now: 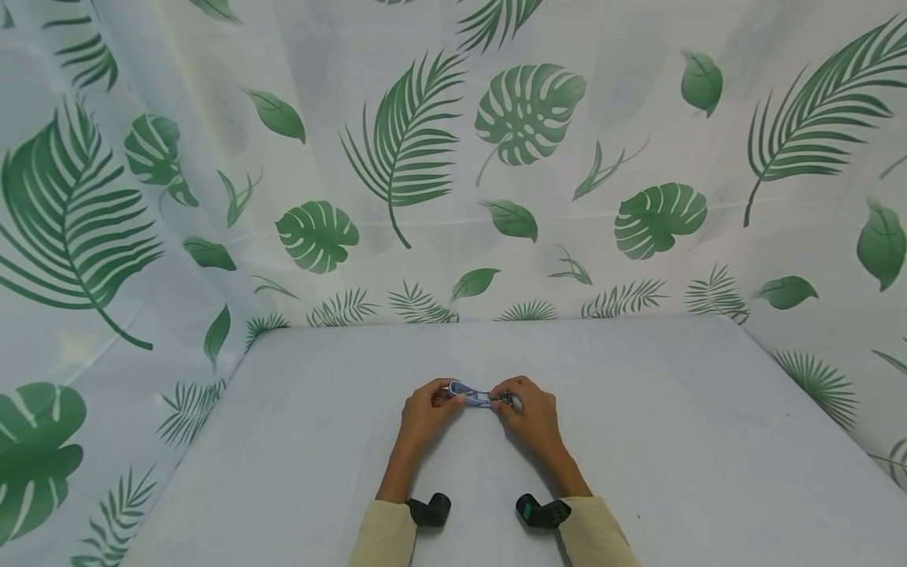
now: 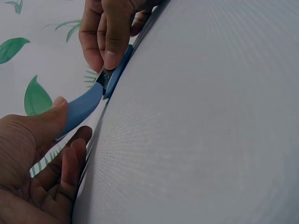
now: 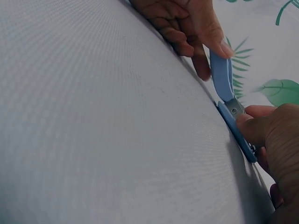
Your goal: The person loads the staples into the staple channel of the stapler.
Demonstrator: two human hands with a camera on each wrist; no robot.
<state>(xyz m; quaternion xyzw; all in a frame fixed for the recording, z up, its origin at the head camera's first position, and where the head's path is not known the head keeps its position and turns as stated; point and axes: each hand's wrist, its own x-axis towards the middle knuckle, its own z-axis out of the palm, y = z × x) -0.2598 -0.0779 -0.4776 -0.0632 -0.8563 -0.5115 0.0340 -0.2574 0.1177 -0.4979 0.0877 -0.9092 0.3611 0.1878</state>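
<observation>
Between the two hands is a small blue-handled tool (image 1: 476,396) that looks like folding scissors, held low over the white table. Its curved blue handle (image 2: 84,108) shows in the left wrist view, beside a riveted metal part (image 3: 235,111) and a second blue piece (image 3: 237,131). My left hand (image 1: 423,413) pinches the handle on the left side, thumb on top, with the other fingers loosely bent. From the right, my right hand (image 1: 530,413) grips near the metal part between thumb and fingers. Its fingers partly hide that end.
A white table (image 1: 283,472) extends around the hands. Behind and beside it hangs a white curtain (image 1: 439,260) with green leaf prints. Black wrist cameras (image 1: 432,510) sit at both cuffs of the beige sleeves (image 1: 386,535).
</observation>
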